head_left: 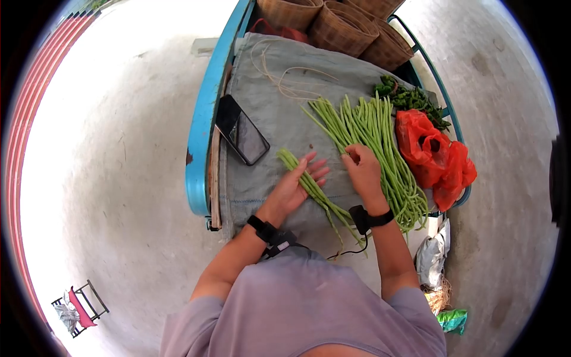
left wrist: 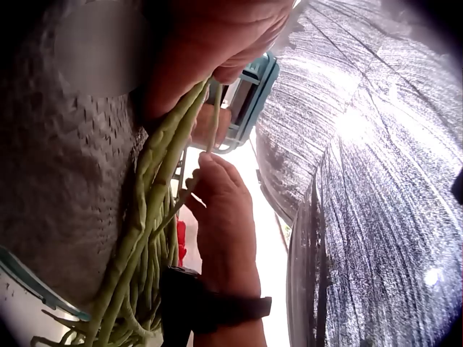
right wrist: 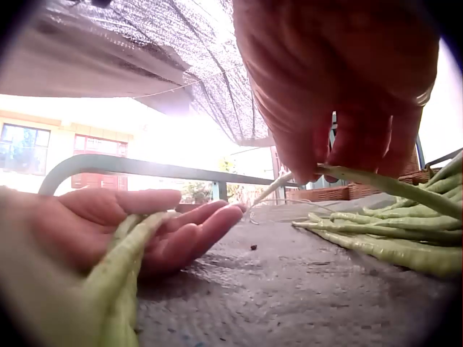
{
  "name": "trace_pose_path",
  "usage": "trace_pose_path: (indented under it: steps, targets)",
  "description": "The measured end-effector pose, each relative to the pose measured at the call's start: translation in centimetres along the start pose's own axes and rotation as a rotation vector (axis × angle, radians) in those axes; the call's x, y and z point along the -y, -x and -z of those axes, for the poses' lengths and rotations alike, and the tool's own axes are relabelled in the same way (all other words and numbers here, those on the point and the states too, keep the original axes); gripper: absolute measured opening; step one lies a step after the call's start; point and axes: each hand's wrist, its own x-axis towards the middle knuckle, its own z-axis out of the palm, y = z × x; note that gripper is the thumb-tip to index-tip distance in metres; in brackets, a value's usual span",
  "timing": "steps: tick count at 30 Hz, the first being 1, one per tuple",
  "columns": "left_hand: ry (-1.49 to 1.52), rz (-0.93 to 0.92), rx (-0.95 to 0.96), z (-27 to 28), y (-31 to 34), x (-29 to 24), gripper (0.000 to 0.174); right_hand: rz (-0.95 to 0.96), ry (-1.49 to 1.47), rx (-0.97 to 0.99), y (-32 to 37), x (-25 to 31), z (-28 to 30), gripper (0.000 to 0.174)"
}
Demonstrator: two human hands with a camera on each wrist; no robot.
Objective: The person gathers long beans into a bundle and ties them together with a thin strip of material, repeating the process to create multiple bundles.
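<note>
My left hand (head_left: 286, 193) is turned palm up, holding a small bundle of green long beans (head_left: 288, 158) under its thumb. The other fingers stretch out toward the right. In the right wrist view, that bundle (right wrist: 124, 278) runs across the palm. My right hand (head_left: 364, 175) pinches a single long bean (right wrist: 394, 186) between thumb and fingertips, at the left edge of a large pile of long beans (head_left: 380, 134). The pile lies on a grey cloth (head_left: 267, 86), its stems fanned toward the far side.
A black phone (head_left: 244, 134) lies on the cloth's left side, near the blue cart rail (head_left: 205, 125). Right of the pile sit a red plastic bag (head_left: 425, 149) and dark green peppers (head_left: 413, 98). Woven baskets (head_left: 342, 30) stand at the back, near loose strands of straw (head_left: 285, 83).
</note>
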Motion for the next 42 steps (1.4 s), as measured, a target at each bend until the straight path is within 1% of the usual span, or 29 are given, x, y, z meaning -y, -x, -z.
trace_pose_path:
  steps: [3,6,7,10,13,16,19,22,25,27,28,29,31,34,37,38,40,41,42]
  targets:
    - [-0.005,-0.015,0.006,0.0,0.0,0.1,0.05,-0.061,-0.095,0.15,2.6,1.1,1.0,0.021]
    - [-0.01,-0.028,0.036,0.5,-0.2,0.2,0.053,-0.046,-0.077,0.211,5.8,0.4,0.3,0.022]
    - [-0.015,-0.032,0.049,0.6,-0.3,0.3,0.054,-0.056,-0.115,0.212,6.6,0.4,0.1,0.023]
    - [-0.006,-0.021,0.046,0.5,-0.3,0.2,0.057,-0.018,-0.109,0.306,7.9,0.9,0.5,0.021]
    - [-0.012,-0.002,0.031,0.4,-0.2,0.1,0.057,0.101,0.011,0.249,8.2,0.7,0.4,0.021]
    - [-0.016,-0.022,0.045,0.3,-0.1,0.1,0.056,0.134,0.083,0.186,8.1,0.9,0.4,0.021]
    - [-0.02,-0.027,-0.027,0.0,0.0,0.1,0.056,0.147,0.107,0.167,8.1,0.7,0.2,0.02]
    - [0.028,-0.018,0.119,1.3,-0.3,0.1,0.048,0.1,0.055,0.25,7.9,1.5,1.0,0.017]
    - [0.0,-0.016,0.012,0.7,-0.2,0.2,0.034,0.122,0.179,0.249,7.6,-1.1,2.7,0.014]
    - [-0.003,-0.028,0.021,0.5,-0.2,0.4,0.028,0.157,0.244,0.151,7.2,-2.1,5.2,0.014]
    - [-0.003,-0.034,0.025,0.4,-0.2,0.4,0.026,0.175,0.276,0.104,6.9,-1.8,6.2,0.014]
    - [-0.003,-0.032,0.016,0.3,-0.1,0.5,0.025,0.188,0.296,0.126,6.7,-1.0,7.2,0.014]
    - [-0.007,-0.026,-0.005,0.1,0.0,0.4,0.025,0.209,0.331,0.168,6.2,2.5,9.9,0.016]
    - [0.03,-0.059,-0.02,0.3,0.0,0.3,0.026,0.371,0.503,0.15,5.6,7.6,13.2,0.019]
    - [0.049,-0.047,-0.006,0.2,0.1,0.1,0.025,0.261,0.617,0.238,5.6,9.0,15.6,0.02]
    - [0.046,-0.049,-0.003,0.2,0.0,0.1,0.025,0.215,0.694,0.265,5.7,7.7,16.0,0.019]
    - [0.041,-0.053,0.009,0.5,-0.1,0.1,0.024,0.12,0.848,0.314,6.1,2.5,16.2,0.02]
    - [0.061,-0.052,0.013,0.7,-0.1,0.2,0.024,0.064,0.894,0.418,6.0,0.3,15.9,0.016]
    - [0.077,-0.048,0.022,0.9,-0.2,0.2,0.024,0.141,0.817,0.366,5.8,-1.0,14.9,0.013]
